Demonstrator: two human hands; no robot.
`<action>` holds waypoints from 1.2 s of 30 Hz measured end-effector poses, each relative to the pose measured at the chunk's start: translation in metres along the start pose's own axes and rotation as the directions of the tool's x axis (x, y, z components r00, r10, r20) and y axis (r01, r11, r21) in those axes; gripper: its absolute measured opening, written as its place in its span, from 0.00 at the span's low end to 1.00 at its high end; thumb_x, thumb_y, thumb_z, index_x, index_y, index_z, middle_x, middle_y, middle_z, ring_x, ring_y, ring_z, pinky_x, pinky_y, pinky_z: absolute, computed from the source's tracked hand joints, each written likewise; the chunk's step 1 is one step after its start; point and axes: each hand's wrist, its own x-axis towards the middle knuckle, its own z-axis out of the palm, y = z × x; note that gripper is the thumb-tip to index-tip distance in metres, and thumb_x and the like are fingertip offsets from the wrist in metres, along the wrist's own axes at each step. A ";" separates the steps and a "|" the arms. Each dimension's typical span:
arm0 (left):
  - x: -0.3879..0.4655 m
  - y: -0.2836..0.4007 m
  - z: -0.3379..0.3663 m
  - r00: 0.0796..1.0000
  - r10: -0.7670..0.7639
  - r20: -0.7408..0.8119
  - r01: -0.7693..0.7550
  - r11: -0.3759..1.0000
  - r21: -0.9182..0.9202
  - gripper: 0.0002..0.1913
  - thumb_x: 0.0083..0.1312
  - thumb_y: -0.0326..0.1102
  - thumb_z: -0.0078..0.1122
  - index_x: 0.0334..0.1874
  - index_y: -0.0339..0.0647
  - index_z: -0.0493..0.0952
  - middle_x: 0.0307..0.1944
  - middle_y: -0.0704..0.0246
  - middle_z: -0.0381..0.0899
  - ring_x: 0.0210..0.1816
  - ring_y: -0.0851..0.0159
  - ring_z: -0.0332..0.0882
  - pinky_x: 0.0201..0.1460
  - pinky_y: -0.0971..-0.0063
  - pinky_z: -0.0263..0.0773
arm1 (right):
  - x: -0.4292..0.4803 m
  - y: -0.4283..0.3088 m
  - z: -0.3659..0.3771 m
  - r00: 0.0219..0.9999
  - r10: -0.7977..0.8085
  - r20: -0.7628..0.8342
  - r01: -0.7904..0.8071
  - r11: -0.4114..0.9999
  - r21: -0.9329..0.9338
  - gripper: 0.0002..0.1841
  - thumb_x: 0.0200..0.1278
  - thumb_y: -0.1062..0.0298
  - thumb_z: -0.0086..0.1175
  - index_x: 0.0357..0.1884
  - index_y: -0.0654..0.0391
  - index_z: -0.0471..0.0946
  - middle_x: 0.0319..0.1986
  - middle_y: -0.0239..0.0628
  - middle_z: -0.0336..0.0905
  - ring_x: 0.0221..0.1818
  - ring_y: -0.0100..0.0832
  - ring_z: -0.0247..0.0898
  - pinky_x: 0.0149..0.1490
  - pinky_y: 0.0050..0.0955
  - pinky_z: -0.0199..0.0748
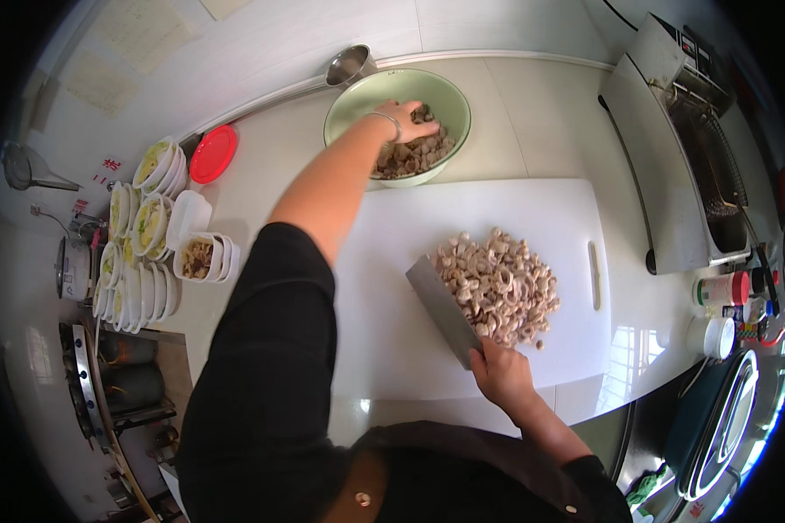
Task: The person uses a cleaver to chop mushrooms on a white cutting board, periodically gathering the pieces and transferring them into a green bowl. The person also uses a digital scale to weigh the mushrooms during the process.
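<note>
My left hand (405, 122) reaches into a green bowl (353, 98), its fingers spread over dark pieces of food (415, 155) inside; whether it grips any is unclear. A bracelet circles that wrist. With my right hand (502, 376) I grip the handle of a cleaver (446, 315). Its broad blade lies against the left side of a heap of pale chopped pieces, possibly meat or gizzard (504, 284), on a white cutting board (392, 353). The bowl stands just beyond the board's far edge.
Stacked white containers (150, 287) of food stand at the left, near a red lid (213, 154). A metal pot (350, 65) sits behind the bowl by the wall. At the right are a deep fryer (667, 163), a red-lidded jar (721, 289) and a white tub (711, 337).
</note>
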 end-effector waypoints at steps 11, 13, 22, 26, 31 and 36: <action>-0.004 0.028 -0.011 0.868 0.290 0.402 -0.301 0.953 -0.039 0.47 0.45 0.61 0.57 0.69 0.63 0.50 0.69 0.59 0.48 0.69 0.48 0.44 0.68 0.58 0.48 | 0.004 0.008 -0.005 0.998 -0.037 0.045 0.035 0.999 0.037 0.08 0.56 0.64 0.53 0.32 0.58 0.73 0.14 0.43 0.73 0.17 0.46 0.72 0.23 0.42 0.71; -0.017 0.025 -0.020 0.869 0.219 0.445 -0.283 0.956 0.082 0.58 0.38 0.45 0.67 0.71 0.63 0.38 0.71 0.58 0.37 0.70 0.46 0.40 0.68 0.57 0.50 | 0.005 0.009 -0.004 0.997 -0.029 0.067 0.027 0.999 0.032 0.09 0.55 0.64 0.54 0.33 0.59 0.73 0.15 0.43 0.74 0.17 0.46 0.72 0.24 0.42 0.71; -0.015 0.011 0.018 0.752 0.579 0.316 -0.659 0.638 0.399 0.58 0.33 0.26 0.69 0.69 0.61 0.43 0.71 0.59 0.33 0.68 0.46 0.44 0.65 0.58 0.59 | 0.004 0.009 -0.002 0.998 -0.029 0.047 0.029 1.000 -0.005 0.08 0.54 0.64 0.55 0.32 0.58 0.73 0.14 0.42 0.74 0.18 0.45 0.73 0.24 0.41 0.72; -0.008 0.009 0.031 0.762 0.600 0.244 -0.644 0.661 0.385 0.44 0.42 0.25 0.63 0.64 0.59 0.55 0.65 0.58 0.46 0.63 0.47 0.54 0.60 0.60 0.63 | 0.006 0.009 -0.002 0.998 -0.038 0.046 0.038 0.999 0.003 0.08 0.54 0.64 0.55 0.29 0.57 0.73 0.15 0.41 0.74 0.17 0.44 0.72 0.24 0.41 0.71; 0.003 0.005 0.032 0.813 0.566 0.141 -0.582 0.802 0.135 0.22 0.49 0.23 0.55 0.48 0.50 0.71 0.49 0.61 0.68 0.52 0.56 0.70 0.49 0.65 0.69 | 0.000 -0.003 -0.002 0.995 -0.102 0.019 0.104 0.991 -0.089 0.07 0.54 0.66 0.54 0.26 0.56 0.70 0.13 0.39 0.73 0.16 0.42 0.71 0.22 0.39 0.70; -0.004 -0.021 -0.013 0.833 0.552 -0.049 -0.549 0.810 -0.208 0.09 0.51 0.25 0.55 0.32 0.44 0.68 0.26 0.70 0.71 0.28 0.67 0.70 0.29 0.72 0.65 | -0.005 -0.013 0.000 0.992 -0.123 0.017 0.124 0.983 -0.133 0.05 0.53 0.68 0.54 0.25 0.55 0.70 0.14 0.39 0.72 0.16 0.42 0.71 0.22 0.38 0.69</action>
